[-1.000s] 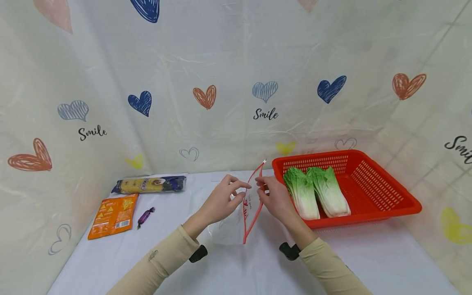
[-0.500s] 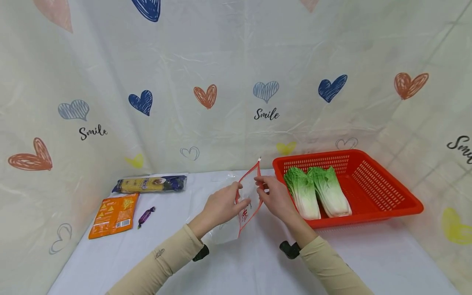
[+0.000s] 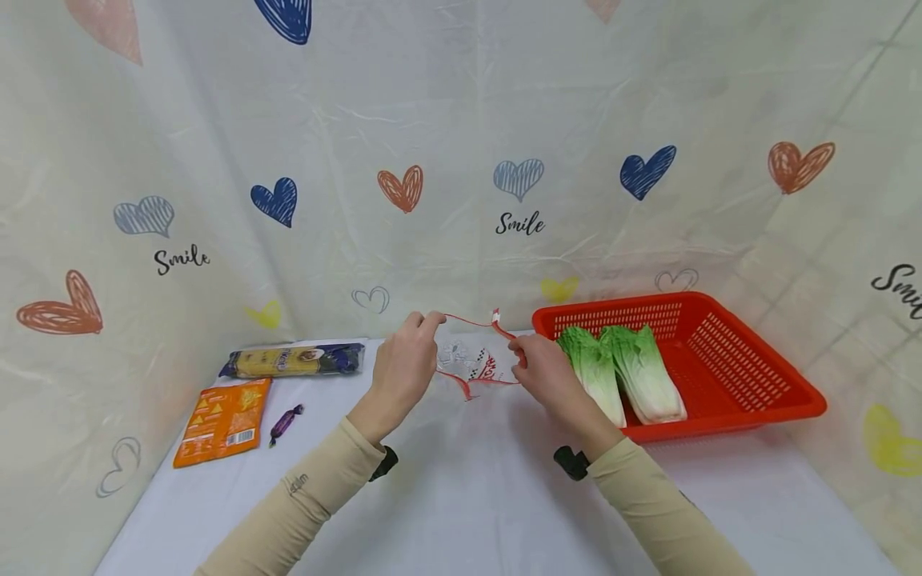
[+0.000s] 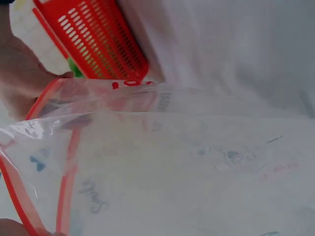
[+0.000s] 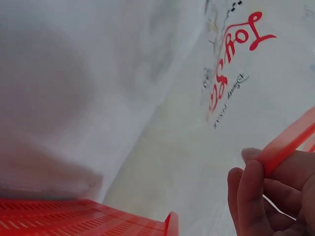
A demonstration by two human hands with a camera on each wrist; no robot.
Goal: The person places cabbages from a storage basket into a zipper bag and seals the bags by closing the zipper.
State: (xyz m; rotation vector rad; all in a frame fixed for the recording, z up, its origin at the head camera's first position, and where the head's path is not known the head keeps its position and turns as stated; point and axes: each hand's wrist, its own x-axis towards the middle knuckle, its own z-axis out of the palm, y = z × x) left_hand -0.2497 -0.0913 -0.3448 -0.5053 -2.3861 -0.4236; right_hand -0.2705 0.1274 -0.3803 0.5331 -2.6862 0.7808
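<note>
A clear zip bag with a red rim (image 3: pixel 467 387) and red printing hangs between both hands, its mouth spread wide toward the head camera. My left hand (image 3: pixel 405 364) grips the rim on the left side; only its fingertips show at the lower corner of the left wrist view. Opposite it, my right hand (image 3: pixel 543 372) pinches the red strip (image 5: pixel 290 140) between thumb and forefinger. In the left wrist view the transparent bag wall (image 4: pixel 162 162) stretches across the picture, with nothing visible inside it.
A red basket (image 3: pixel 756 418) holding two Chinese cabbages (image 3: pixel 644 376) stands right behind my right hand. Over on the left lie a pasta packet (image 3: pixel 291 360), an orange snack packet (image 3: pixel 222 422) and a purple wrapped candy (image 3: pixel 286 425). A patterned curtain (image 3: pixel 446 256) rises behind the table.
My left hand has shifted from the bag's opening to its left rim and drawn away leftward. The bag's mouth has gone from a narrow slit to a wide opening. My right hand keeps its pinch.
</note>
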